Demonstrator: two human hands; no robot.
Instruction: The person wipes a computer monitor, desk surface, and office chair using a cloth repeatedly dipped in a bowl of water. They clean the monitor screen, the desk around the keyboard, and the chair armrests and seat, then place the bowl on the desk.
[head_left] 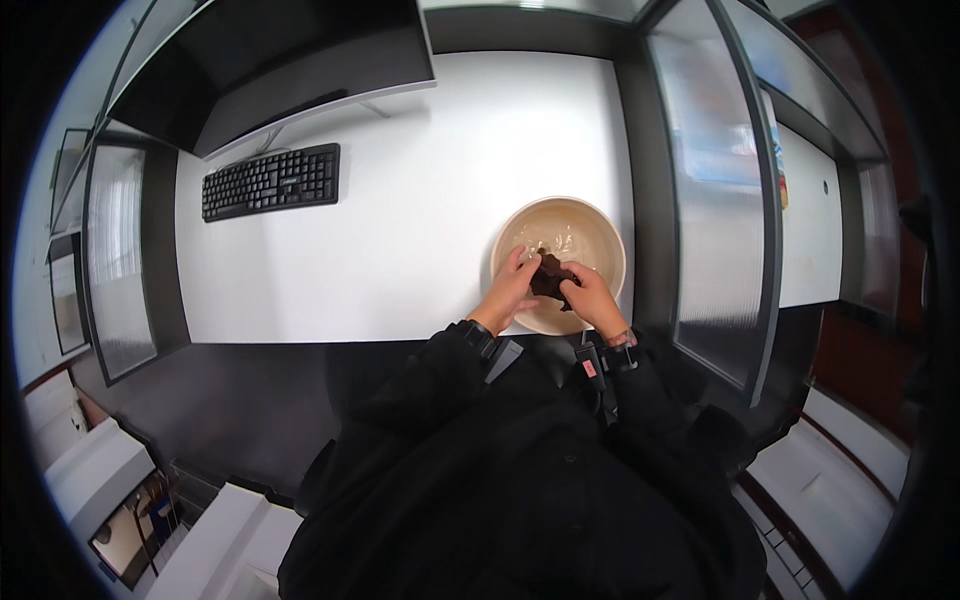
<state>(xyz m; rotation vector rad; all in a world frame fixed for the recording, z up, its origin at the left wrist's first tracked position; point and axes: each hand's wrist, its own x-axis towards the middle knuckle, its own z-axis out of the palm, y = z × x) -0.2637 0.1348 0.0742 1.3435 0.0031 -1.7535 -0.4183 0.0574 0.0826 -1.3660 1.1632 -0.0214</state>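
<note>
A round beige basin [610,235] sits at the right front of the white desk, with what looks like clear water glinting inside. Over it, both hands grip a crumpled dark brown cloth [548,278]. My left hand [508,288] pinches the cloth's left side between thumb and fingers. From the right, my right hand [590,297] has its fingers closed on the other side. Part of the cloth hangs down between the hands. Whether its lower end touches the water is hard to tell.
A black keyboard [272,182] lies at the left of the white desk [400,240], below a large dark monitor [290,70]. Close to the basin's right stands a grey-framed translucent partition [715,200]. The desk's front edge runs just below the basin.
</note>
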